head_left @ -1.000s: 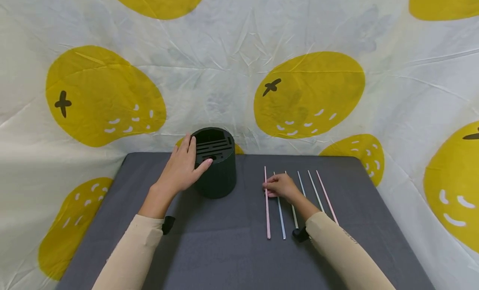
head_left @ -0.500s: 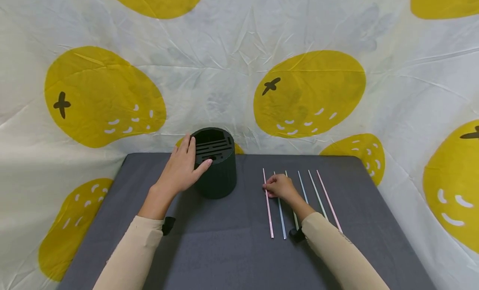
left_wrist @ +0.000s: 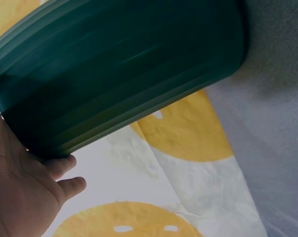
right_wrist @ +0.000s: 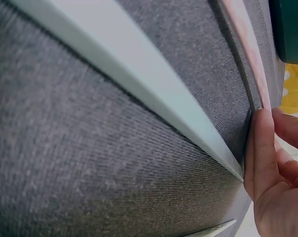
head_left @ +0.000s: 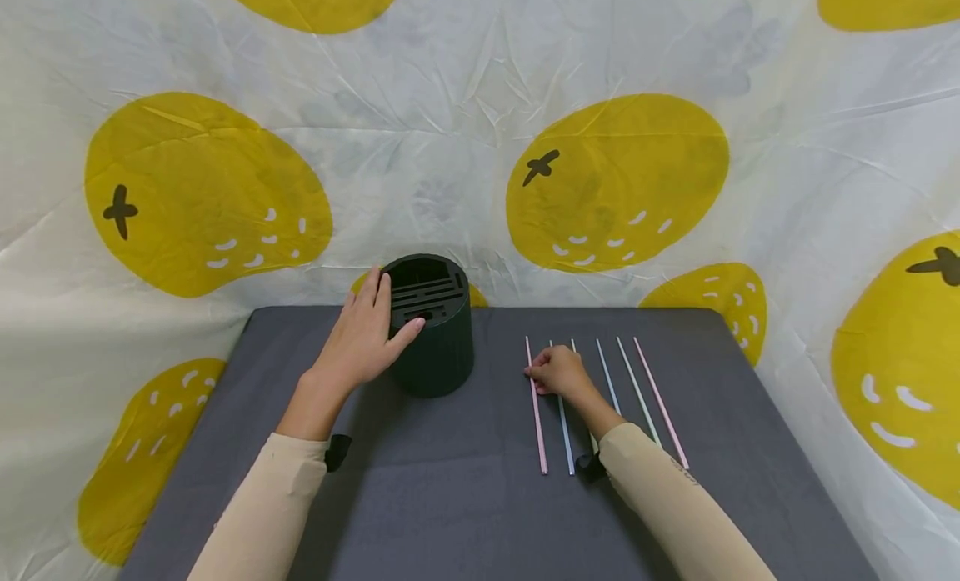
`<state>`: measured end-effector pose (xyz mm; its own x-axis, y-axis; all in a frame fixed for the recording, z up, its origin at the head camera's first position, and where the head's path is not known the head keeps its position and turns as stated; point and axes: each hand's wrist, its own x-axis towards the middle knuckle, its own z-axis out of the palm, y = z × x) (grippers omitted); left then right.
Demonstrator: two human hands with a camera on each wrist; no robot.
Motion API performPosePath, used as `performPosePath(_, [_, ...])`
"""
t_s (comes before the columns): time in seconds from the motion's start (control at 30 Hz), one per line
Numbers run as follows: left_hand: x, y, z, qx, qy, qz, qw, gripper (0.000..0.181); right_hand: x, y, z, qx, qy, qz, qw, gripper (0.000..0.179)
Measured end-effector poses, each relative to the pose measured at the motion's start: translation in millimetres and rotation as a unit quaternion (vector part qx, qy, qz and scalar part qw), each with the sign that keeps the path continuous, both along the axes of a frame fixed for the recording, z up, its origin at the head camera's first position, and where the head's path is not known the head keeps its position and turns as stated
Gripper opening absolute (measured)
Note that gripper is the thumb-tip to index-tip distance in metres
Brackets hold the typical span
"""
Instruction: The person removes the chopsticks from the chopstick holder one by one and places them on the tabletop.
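Note:
A dark green, round knife block (head_left: 435,364) with slots in its top stands at the table's back. My left hand (head_left: 358,339) rests against its left side and rim, fingers extended and thumb apart; the left wrist view shows fingers of that hand (left_wrist: 20,182) at the ribbed wall. Between thumb and fingers my right hand (head_left: 561,371) pinches the leftmost pink chopstick (head_left: 538,435) near its far end. Just right of it lies a blue chopstick (head_left: 566,435), partly covered by that hand. A pale green chopstick (right_wrist: 153,74) crosses close to the right wrist camera.
Farther right lie another blue chopstick (head_left: 608,377), a pale green one (head_left: 639,391) and a pink one (head_left: 662,402), roughly side by side. A dark grey cloth (head_left: 435,498) covers the table. Behind hangs a white curtain (head_left: 420,172) with yellow fruit prints.
The held pink chopstick has turned slightly: its far end shifted left and its near end right. The right forearm has drifted a little left. The left hand and knife block stay put.

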<state>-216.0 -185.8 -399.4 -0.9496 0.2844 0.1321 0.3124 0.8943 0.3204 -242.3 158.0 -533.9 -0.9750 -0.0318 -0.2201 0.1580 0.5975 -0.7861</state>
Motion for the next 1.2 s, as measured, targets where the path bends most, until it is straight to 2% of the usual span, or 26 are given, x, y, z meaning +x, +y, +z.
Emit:
performPosePath(0.2, [3.3, -2.9, -0.8, 0.003, -0.003, 0.002, 1.0, 0.103, 2.2, -4, 0.9, 0.033, 0.019, 0.003, 0.9993, 0.019])
performPosePath(0.37, [6.5, -6.4, 0.3, 0.003, -0.001, 0.004, 1.0, 0.102, 5.2, -10, 1.4, 0.04, 0.031, 0.008, 0.9987, 0.019])
performPosePath(0.63, [6.6, -9.2, 1.4, 0.002, -0.003, 0.004, 1.0, 0.102, 7.3, -11, 0.6, 0.009, 0.021, -0.001, 0.9997, 0.016])
performPosePath(0.9, [3.8, -7.6, 0.2, 0.001, -0.001, 0.002, 1.0, 0.103, 10.7, -2, 2.2, -0.058, 0.003, 0.002, 0.9983, 0.015])
performPosePath(1.07, [1.7, -5.9, 1.4, 0.005, -0.002, -0.002, 1.0, 0.103, 12.7, 8, 13.4, -0.075, 0.012, 0.017, 0.997, 0.018])
performPosePath(1.2, [1.9, -6.4, 2.3, 0.006, -0.011, 0.001, 0.9999, 0.103, 15.0, 20, 33.7, -0.076, 0.049, 0.048, 0.9947, 0.021])
